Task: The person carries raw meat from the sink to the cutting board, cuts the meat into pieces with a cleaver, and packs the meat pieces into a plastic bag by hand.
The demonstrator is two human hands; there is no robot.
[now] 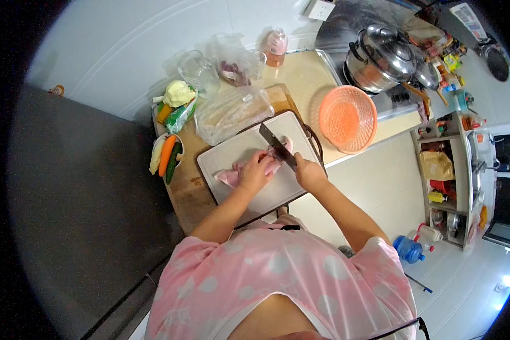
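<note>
A pale pink piece of raw meat (228, 178) lies across the white cutting board (269, 199), which has a dark rim. My left hand (256, 172) presses down on the meat with curled fingers, close to the blade. In my right hand (309, 173) is the handle of a kitchen knife (273, 143). Its wide dark blade points away from me and to the left, over the right part of the meat. Part of the meat shows beyond the blade; some is hidden under my left hand.
An orange plastic basket (348, 119) stands right of the board. Behind it are a clear plastic bag (232, 116), a glass jug (198, 71) and a bottle (276, 48). Left are a carrot (166, 154) and a cucumber (174, 162). A steel pot (381, 56) sits on the stove.
</note>
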